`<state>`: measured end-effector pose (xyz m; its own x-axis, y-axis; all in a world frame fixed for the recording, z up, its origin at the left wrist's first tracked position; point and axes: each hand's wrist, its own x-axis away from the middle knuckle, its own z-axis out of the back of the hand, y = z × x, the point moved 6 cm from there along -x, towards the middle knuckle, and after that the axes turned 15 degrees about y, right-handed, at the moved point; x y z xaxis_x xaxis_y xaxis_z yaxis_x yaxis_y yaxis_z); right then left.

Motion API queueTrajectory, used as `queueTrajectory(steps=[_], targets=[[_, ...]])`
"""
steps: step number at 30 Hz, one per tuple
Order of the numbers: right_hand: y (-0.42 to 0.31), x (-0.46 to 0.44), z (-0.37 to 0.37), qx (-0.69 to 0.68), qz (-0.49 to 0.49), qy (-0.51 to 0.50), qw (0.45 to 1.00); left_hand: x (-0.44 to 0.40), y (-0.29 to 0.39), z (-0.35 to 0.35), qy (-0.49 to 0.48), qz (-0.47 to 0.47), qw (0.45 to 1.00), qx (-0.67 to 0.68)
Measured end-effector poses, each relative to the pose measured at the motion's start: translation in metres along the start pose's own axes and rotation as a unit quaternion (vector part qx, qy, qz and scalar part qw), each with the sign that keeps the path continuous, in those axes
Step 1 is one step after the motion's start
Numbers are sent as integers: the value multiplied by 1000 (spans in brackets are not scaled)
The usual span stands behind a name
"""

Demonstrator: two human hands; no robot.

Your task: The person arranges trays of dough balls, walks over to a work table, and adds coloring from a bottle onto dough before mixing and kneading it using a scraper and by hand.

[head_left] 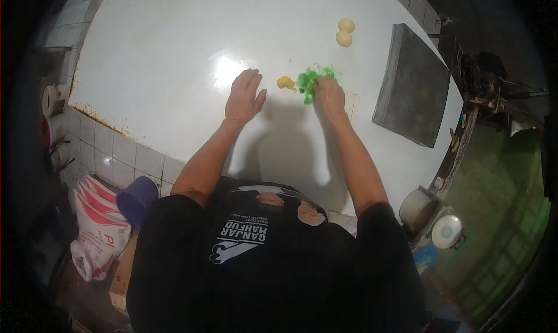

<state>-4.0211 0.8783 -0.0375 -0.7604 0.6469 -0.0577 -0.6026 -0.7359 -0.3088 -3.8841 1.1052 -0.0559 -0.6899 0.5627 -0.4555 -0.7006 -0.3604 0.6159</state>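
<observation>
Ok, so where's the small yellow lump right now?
In the head view, the small yellow lump is on the white tabletop, right of the left hand and close beside the green mass's left edge.

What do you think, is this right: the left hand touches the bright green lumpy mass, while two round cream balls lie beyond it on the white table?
Not quite: the head view shows the right hand touching the bright green lumpy mass, not the left hand. The two round cream balls do lie beyond, on the white table.
</observation>
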Motion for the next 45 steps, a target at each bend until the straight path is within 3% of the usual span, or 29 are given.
queueTrajectory(steps=[2,4,5,7,11,13,17,20,23,26,30,35,37,42,45], targets=[[9,-8,8,6,6,-4,1000,2,3,0,3,-5,1000,0],[15,-18,17,-117,-125,-55,984,-1,-1,3,12,-1,1000,-8],[10,-20,18,-116,-124,-58,984,-2,-1,3,10,2,1000,-6],[-7,-23,22,-127,-23,-22,991,2,3,0,4,6,1000,2],[-17,-22,-6,-77,30,-3,997,-3,2,2,0,1,1000,-4],[-12,-23,-13,-1,-15,-13,1000,0,2,4,2,-6,1000,-4],[0,-35,-2,-3,-57,7,998,-1,2,0,12,2,1000,3],[8,-26,1,-93,-124,-16,988,-2,-5,2,4,6,1000,1],[-22,-11,22,1,-74,-23,997,0,-1,0,-2,3,1000,4],[-50,4,-1,5,81,76,994,-2,2,0,2,1,1000,-1],[-34,3,-24,73,76,28,994,0,1,1,9,-2,1000,-8],[-28,-5,26,-28,-32,69,997,-1,-5,1,3,12,1000,-6],[-23,-5,24,-6,-25,54,998,5,0,-2,-5,8,1000,-4],[-49,-11,-2,69,108,73,989,-1,0,0,-4,6,1000,-5],[-43,-23,-16,86,104,61,989,-1,1,0,-3,8,1000,-5]])
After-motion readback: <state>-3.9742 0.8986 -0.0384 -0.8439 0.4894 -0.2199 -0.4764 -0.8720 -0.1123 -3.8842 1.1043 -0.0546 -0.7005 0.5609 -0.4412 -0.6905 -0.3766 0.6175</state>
